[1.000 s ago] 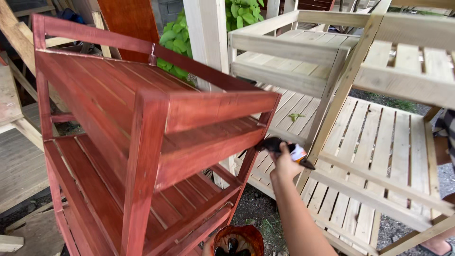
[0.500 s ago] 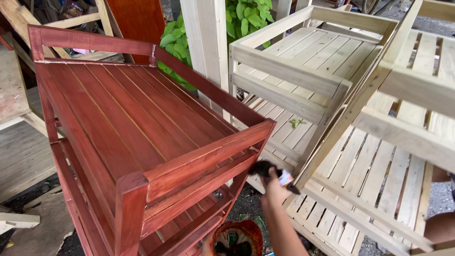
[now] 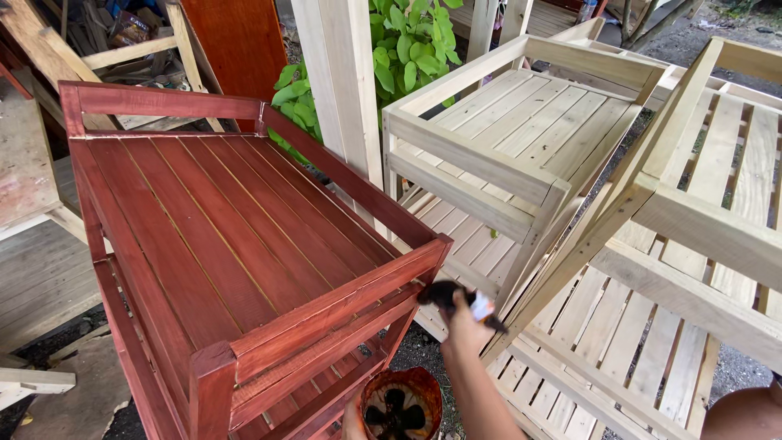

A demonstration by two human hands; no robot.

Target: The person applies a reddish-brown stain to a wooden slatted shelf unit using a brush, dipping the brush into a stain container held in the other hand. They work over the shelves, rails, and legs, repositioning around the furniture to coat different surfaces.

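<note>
My right hand (image 3: 466, 326) grips a paintbrush (image 3: 441, 293) with dark bristles. The bristles sit against the near right corner of a red-brown stained wooden shelf rack (image 3: 244, 236), just below its top rail. At the bottom edge, my left hand (image 3: 353, 422) holds a round container (image 3: 401, 405) smeared with red-brown stain and dark inside. Only a few fingers of that hand show. The rack's top tray and the slats below it are stained.
Two bare unpainted wooden racks stand at the right, one upright (image 3: 505, 138) and one leaning (image 3: 717, 212). Behind them rise a pale wooden post (image 3: 338, 73) and green leaves (image 3: 407, 41). Planks lie at the left (image 3: 32, 269). Gravel ground shows below.
The view has risen and now looks down on the rack's top tray. The brush hand stays at the rack's right corner, and the stain container has come further into view.
</note>
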